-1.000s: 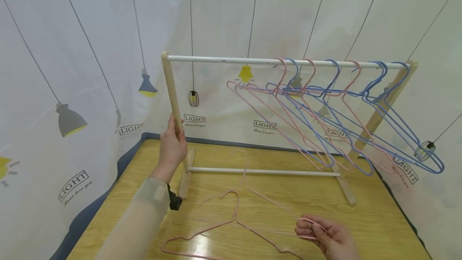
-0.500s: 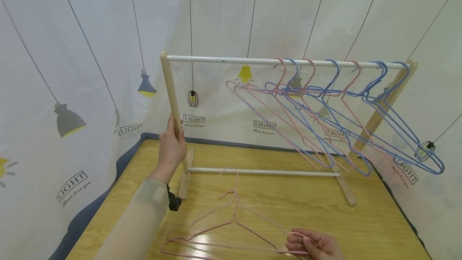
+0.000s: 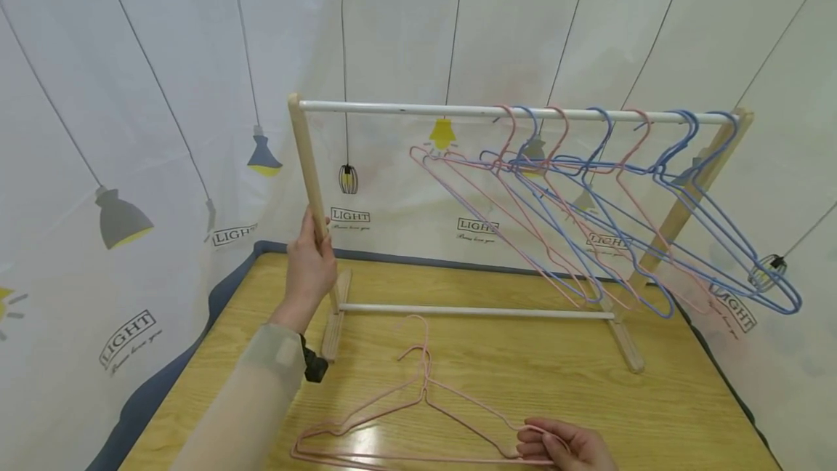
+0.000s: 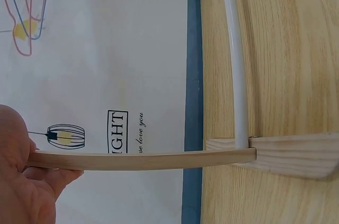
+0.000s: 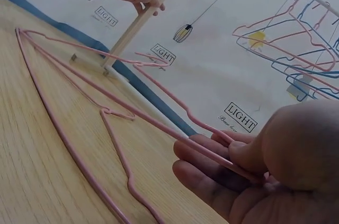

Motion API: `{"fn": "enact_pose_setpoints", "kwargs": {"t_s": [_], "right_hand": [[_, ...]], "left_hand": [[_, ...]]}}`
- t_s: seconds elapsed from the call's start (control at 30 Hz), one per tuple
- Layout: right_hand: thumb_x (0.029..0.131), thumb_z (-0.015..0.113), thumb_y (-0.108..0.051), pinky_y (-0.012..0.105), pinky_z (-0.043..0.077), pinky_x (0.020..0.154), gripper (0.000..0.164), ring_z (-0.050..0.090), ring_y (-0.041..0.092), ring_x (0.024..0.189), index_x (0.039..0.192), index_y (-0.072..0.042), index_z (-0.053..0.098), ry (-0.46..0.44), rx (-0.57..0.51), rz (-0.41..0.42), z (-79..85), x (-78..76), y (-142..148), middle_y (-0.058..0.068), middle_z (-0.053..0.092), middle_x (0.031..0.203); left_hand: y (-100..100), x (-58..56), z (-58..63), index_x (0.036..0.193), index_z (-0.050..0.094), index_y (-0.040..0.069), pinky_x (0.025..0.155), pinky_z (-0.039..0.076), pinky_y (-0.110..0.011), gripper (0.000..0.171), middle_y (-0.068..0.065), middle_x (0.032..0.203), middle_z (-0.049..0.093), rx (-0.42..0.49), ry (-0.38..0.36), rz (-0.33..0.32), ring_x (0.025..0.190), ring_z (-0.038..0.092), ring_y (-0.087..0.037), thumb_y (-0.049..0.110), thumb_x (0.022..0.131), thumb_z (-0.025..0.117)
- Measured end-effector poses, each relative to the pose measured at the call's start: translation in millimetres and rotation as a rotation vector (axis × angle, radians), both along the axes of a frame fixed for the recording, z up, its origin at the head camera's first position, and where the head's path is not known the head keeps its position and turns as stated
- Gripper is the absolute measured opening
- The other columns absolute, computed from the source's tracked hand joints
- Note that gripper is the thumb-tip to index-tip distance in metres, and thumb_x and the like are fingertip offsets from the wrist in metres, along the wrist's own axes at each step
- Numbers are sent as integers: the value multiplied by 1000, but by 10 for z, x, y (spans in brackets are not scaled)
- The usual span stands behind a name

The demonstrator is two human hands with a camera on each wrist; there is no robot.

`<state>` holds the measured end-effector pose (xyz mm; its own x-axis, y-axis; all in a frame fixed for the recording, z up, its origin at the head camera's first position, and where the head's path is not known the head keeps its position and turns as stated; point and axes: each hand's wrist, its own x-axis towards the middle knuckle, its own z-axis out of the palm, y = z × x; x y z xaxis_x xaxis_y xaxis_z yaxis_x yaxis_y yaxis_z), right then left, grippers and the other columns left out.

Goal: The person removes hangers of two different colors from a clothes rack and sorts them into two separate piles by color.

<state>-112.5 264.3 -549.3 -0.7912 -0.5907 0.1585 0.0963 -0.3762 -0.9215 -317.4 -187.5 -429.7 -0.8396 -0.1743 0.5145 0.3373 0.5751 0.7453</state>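
My left hand (image 3: 310,267) grips the left wooden post (image 3: 305,158) of a small garment rack; in the left wrist view this post (image 4: 143,161) runs down to its wooden foot. A pink wire hanger (image 5: 175,133) is held by one end in my right hand (image 3: 565,445), pinched between thumb and curled fingers. Its hook points away from me and its far end tilts down toward the table. Beneath it a second pink hanger (image 5: 63,134) lies flat on the wood, and the two overlap in the head view.
Several pink and blue hangers (image 3: 591,144) hang from the right half of the rack's white top bar (image 3: 405,108). A lower white bar (image 3: 471,310) joins the feet near the wooden tabletop (image 3: 556,362). A printed lamp-pattern curtain (image 3: 183,35) stands behind.
My right hand has moved left and down toward me, bringing the held pink hanger over the one lying on the table. The left hand keeps its grip on the post.
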Motion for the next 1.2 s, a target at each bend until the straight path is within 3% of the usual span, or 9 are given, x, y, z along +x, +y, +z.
{"fn": "enact_pose_setpoints", "kwargs": {"t_s": [0.07,0.17,0.23,0.3,0.57,0.77,1.03,1.1,1.2], "right_hand": [[112,41,3,37,56,97,42,72,21,115,137,-13,70,4,67,-53,12,4,-2,7,75,125],[111,49,0,37,58,94,31,74,20,110,136,10,64,-22,176,-132,44,11,-9,8,77,119],[110,53,-2,38,58,93,36,74,20,108,134,25,54,-49,238,-177,70,14,-19,11,77,117],[109,56,-3,39,58,94,44,74,20,107,134,32,45,-74,292,-207,92,17,-30,17,75,119],[104,69,-12,38,57,96,52,73,19,109,135,26,51,-185,378,-273,148,26,-74,33,67,128],[103,70,-10,28,56,95,52,73,15,109,135,26,51,-158,456,-292,132,24,-93,35,65,129],[100,69,0,30,59,90,44,69,42,115,131,27,54,-102,563,-336,123,18,-125,36,67,124],[100,69,1,29,59,90,43,70,41,114,130,27,54,-88,572,-346,130,20,-128,36,67,123],[100,69,0,27,58,89,43,73,29,111,130,28,54,-60,575,-354,147,23,-123,37,67,123]], "left_hand": [[0,1,3,161,37,14,77,61,-51,58,-17,143,63,0,0,1,109,71,-41,-4,107,52],[2,4,4,161,36,14,77,61,-51,58,-16,143,63,0,-4,1,110,71,-40,-3,108,52],[6,10,7,161,37,14,78,61,-51,58,-16,143,64,5,-8,4,110,71,-40,-4,107,53],[8,16,12,160,38,14,78,61,-51,58,-16,143,64,9,-12,6,111,70,-40,-4,107,53],[14,25,32,160,38,13,80,61,-53,57,-17,143,64,7,-11,5,113,69,-41,-4,107,52],[12,29,26,161,37,13,79,60,-53,58,-17,143,64,4,-13,6,111,70,-41,-4,108,51],[11,45,38,160,39,13,77,61,-53,55,-18,143,63,-4,-11,5,111,70,-41,-1,108,52],[12,47,39,160,39,13,77,60,-54,55,-19,144,63,-5,-10,5,113,70,-41,-1,109,52],[11,50,40,160,38,13,79,60,-54,55,-19,144,62,-7,-7,4,114,69,-42,-1,109,52]]}}
